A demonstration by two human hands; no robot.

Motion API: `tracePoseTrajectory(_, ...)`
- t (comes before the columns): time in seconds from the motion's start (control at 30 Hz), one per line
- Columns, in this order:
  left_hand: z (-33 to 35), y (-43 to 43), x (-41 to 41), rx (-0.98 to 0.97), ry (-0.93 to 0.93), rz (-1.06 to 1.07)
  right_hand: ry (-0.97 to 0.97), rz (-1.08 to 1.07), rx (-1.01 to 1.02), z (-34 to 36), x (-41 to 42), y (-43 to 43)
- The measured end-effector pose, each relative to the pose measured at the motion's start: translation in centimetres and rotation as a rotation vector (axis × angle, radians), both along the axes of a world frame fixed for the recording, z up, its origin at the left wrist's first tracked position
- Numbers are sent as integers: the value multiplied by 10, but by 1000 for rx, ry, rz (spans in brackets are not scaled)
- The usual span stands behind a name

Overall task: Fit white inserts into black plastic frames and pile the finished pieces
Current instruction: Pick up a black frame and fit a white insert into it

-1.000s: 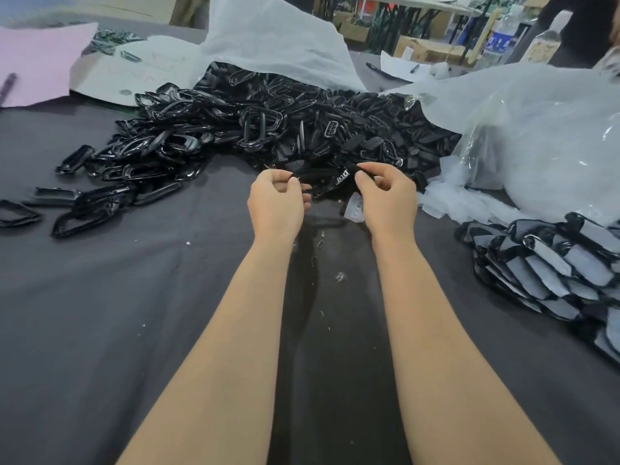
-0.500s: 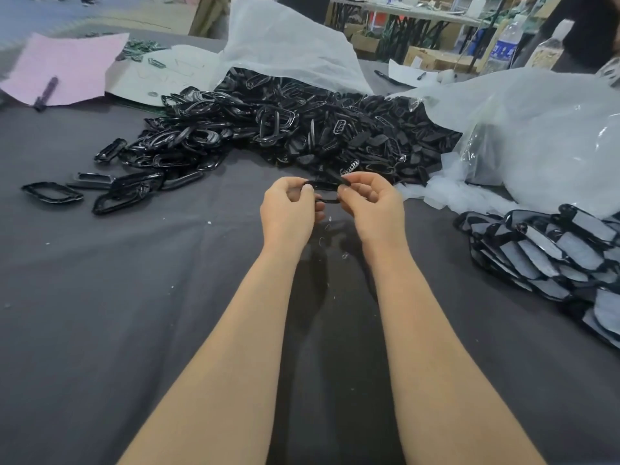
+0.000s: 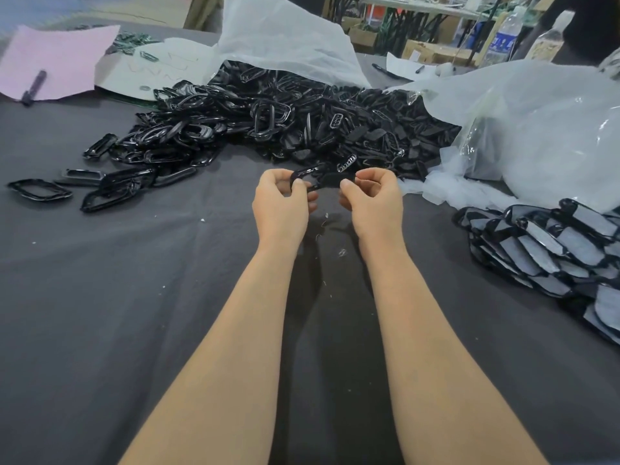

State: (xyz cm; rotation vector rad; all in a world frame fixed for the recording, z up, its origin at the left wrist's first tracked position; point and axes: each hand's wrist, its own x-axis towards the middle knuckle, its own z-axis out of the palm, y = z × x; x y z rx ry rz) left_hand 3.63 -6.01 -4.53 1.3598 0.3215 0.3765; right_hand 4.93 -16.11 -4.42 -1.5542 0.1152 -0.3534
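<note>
A black frame (image 3: 313, 176) is gripped at both ends, L hand (image 3: 280, 203) pinching its left end & R hand (image 3: 372, 199) its right, over the dark table cloth (image 3: 134, 280), just in front of the loose heap of black frames (image 3: 285, 122). Finished pieces (image 3: 543, 250) w/ pale inserts lie piled at far right, beside a clear plastic bag (image 3: 536, 129).

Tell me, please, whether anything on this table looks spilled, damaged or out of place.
Nothing looks damaged. Several loose black frames lie apart from the heap of frames at the left, and small white scraps dot the dark cloth. The pile of finished pieces at the right leans in a fan but has not toppled.
</note>
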Motion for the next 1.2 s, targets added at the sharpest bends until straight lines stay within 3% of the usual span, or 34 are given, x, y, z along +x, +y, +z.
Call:
tracePoseTrajectory(0.2,0,1,0,16,-12,-11,-2,33,91,1,0,0)
tracePoseTrajectory(0.5,0,1,-1,-10,-20,1,117,115,437,4,-1,1)
tracePoseTrajectory(0.73,1,0,-1,4,-30,-10,140,109,257,6,1,-1)
tracePoseTrajectory(0.97,2,1,-2,35,-31,-27,69,96,471,9,-1,-1)
tracePoseTrajectory(1.2,2,0,-3,109,-42,-48,9,26,194,8,-3,-3)
